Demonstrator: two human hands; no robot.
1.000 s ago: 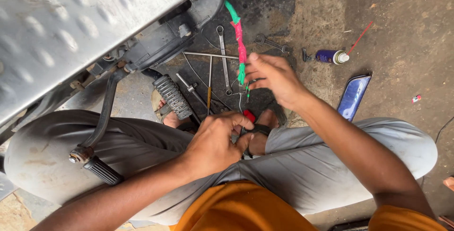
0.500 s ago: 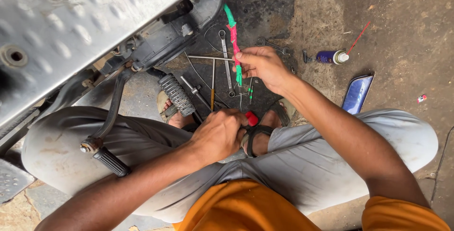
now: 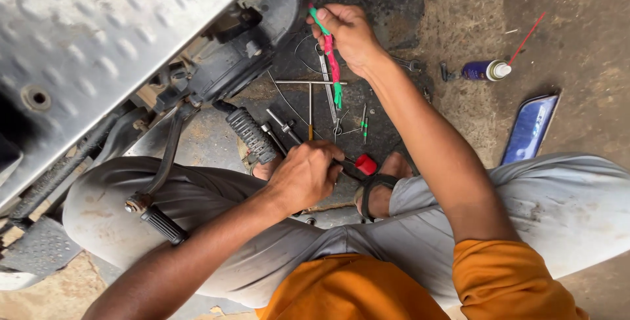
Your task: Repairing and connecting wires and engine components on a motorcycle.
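- View looks straight down at a person squatting on a grimy workshop floor (image 3: 577,25), knees apart in grey trousers, orange shirt at the bottom edge.
- The right hand (image 3: 351,35) is raised toward the underside of a motorcycle, its fingers closed around a slim tool wrapped in green and pink tape (image 3: 330,58); the taped tool hangs down from the fist over the loose tools.
- The left hand (image 3: 305,176) sits lower, between the knees, curled around a dark-handled tool with a red end (image 3: 364,164) that pokes out just beside a sandalled foot (image 3: 380,185).
- The 2 hands are well apart.
- Scattered thin metal tools (image 3: 308,107) lie on a black oily patch between the hands.
- A ribbed footpeg (image 3: 251,135) and a kick lever (image 3: 161,218) jut from the motorcycle at left, below a dimpled metal plate (image 3: 98,38).
- A blue spray can (image 3: 484,69) and a blue tray (image 3: 530,130) lie on the floor at right.
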